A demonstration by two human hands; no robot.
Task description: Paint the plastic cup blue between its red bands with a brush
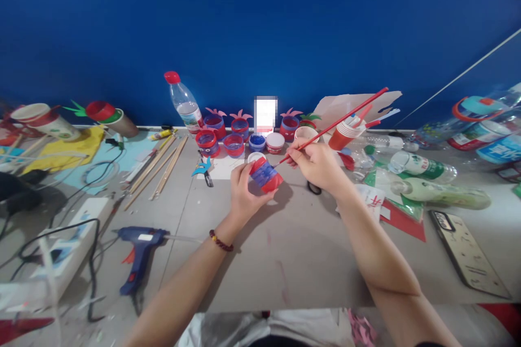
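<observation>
My left hand (243, 191) is wrapped round a small paper cup (264, 173), red with a blue painted band, tilted on its side above the grey table (285, 249). My right hand (317, 165) pinches a long red paintbrush (337, 122), whose tip touches the cup's blue band. Just behind the cup stand a blue paint pot (257, 142) and a white-topped pot (275, 142).
Several painted red-and-blue cups (222, 138) line the blue wall beside a water bottle (185, 102). A blue glue gun (140, 252) and a power strip (69, 244) lie left. Wooden sticks (163, 165), stacked red cups (345, 133), plastic bottles (423, 171) and a phone (466, 255) surround the hands.
</observation>
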